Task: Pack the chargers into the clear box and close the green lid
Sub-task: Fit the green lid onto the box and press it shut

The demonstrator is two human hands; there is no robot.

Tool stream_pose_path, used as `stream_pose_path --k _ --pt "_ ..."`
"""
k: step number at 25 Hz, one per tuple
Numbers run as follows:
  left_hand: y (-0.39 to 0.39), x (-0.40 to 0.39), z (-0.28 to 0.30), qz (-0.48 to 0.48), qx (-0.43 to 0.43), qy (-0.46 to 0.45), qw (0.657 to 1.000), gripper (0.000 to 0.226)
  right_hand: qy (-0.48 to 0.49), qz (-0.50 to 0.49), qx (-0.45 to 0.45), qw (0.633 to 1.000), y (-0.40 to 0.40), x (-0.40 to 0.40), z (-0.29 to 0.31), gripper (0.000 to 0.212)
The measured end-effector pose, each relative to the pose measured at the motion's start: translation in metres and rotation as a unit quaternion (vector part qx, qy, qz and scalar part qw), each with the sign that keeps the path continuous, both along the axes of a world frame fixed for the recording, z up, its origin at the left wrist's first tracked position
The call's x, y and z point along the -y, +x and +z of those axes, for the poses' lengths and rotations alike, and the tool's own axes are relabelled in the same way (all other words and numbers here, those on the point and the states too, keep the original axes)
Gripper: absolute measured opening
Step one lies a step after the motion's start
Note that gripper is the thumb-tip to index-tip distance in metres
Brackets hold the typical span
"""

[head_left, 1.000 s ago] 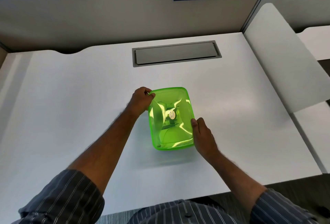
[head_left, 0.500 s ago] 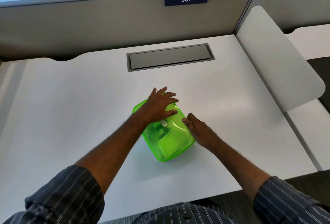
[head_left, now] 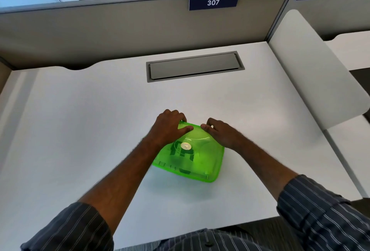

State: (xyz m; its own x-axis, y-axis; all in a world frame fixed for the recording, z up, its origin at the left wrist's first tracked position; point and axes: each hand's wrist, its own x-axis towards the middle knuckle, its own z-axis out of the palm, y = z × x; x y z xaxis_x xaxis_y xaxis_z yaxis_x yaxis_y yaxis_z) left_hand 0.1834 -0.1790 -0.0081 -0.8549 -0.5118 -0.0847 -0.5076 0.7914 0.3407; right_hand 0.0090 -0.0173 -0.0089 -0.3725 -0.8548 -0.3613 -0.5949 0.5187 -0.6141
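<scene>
Here the lid (head_left: 197, 156) sat on the box, whose clear walls barely showed beneath the green, and everything else is placed from it. Dark shapes showed through the lid, with a pale round disc near its middle; I took them for the chargers (head_left: 183, 150), though the tint blurred them too much to count.

The left hand (head_left: 170, 128) lay on the lid's far left corner, fingers curled over the far rim and the thumb stretched flat along the top, pointing right. The right hand (head_left: 222, 132) lay on the far right corner, fingers bent down over the far rim, thumb toward the left one. The two thumbs were near each other, not touching. Both hands seemed to clamp that far edge rather than lift anything.

The lid's long axis ran roughly from the hands toward the person, skewed a little rightward, so the unpressed near edge lay below the wrists, on the person's side. Neither hand was plainly nearer it. By my judgement the next press belonged there, if that edge was not yet seated; whether it was, I could not tell.

The desk (head_left: 80, 130) spread around the lid.
</scene>
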Motion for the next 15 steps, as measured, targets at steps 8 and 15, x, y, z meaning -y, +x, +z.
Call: stream_pose_path --k 8,15 --pt "0.029 -0.02 -0.014 0.07 -0.045 0.038 0.996 0.05 -0.023 -0.065 -0.126 0.99 0.016 0.019 -0.008 0.048" --pt "0.031 -0.027 -0.02 0.078 -0.07 -0.019 0.994 0.045 -0.004 -0.046 -0.116 0.992 0.012 0.024 -0.012 0.045"
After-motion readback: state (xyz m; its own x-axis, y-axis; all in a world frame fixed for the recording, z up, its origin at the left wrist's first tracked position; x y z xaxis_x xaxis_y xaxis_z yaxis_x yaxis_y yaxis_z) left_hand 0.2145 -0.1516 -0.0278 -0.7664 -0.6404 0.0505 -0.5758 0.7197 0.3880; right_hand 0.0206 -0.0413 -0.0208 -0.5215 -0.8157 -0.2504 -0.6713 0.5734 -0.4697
